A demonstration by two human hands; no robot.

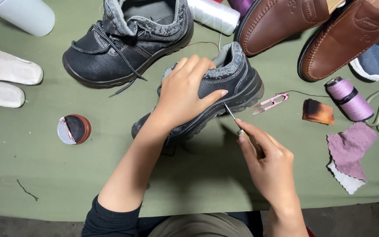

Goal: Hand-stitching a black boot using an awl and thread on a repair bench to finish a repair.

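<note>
Pressing down on the black work shoe (224,87) at table centre, the left hand (185,94) steadies it; the right hand (266,164) pinches an awl (230,112) at the sole seam. Stitching looks unfinished; pink thread snips (269,103) lie at three o'clock.

1. A small round tin (74,129) lies at the left on the green cloth: rusty brown rim, black middle, pale grey edge.
2. Two brown loafers at the top right each carry a dark stamped insole label (308,11) (367,23).
</note>
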